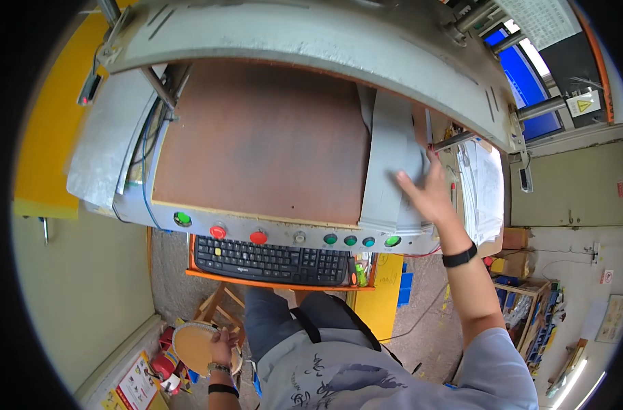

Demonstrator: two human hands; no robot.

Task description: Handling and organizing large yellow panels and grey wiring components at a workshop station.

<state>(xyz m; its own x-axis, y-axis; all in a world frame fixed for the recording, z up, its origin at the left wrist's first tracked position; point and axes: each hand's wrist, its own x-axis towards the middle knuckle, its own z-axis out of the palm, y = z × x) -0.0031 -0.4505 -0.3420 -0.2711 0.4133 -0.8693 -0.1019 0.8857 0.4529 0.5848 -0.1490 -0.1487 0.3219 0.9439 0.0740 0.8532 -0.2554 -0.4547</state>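
My right hand [427, 194] reaches over a stack of pale grey sheets [389, 157] at the right side of a press. Its thumb stands apart from the fingers and lies against the sheets; the far fingertips are near a metal post. Left of the sheets is the flat brown bed [260, 150] of the press. Low on the left, my left hand [222, 346] hangs at the rim of a round tan stool seat [192, 347]. Its fingers are curled, and what they hold, if anything, is hidden.
The press's heavy upper plate [311, 48] spans above the bed on metal posts. Red and green buttons line its front edge. Below sits a black keyboard [270, 261] on an orange tray. More papers [483, 188] are stacked at the right; a metal sheet [106, 140] stands left.
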